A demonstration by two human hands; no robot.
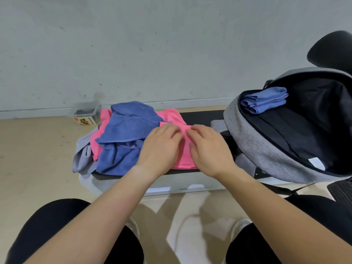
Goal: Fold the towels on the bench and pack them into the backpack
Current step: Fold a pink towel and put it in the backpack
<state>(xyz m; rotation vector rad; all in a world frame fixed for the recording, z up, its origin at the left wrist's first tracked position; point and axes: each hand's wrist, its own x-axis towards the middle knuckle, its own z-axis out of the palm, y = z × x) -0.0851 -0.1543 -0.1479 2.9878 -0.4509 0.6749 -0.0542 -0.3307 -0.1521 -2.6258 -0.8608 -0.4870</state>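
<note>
A pink towel (184,153) lies folded on the black bench (202,116) in front of me. My left hand (161,147) and my right hand (207,147) both rest on it, fingers bent at its far edge, seemingly pinching the cloth. To the left is a heap of loose towels: blue (125,130), pink (96,143) and grey (83,159). The grey backpack (266,149) lies open at the bench's right end, with a folded blue towel (264,100) inside.
A small clear box (85,113) with a printed label sits on the floor by the wall, behind the heap. A black chair (333,48) stands behind the backpack. My knees are in the foreground, below the bench's front edge.
</note>
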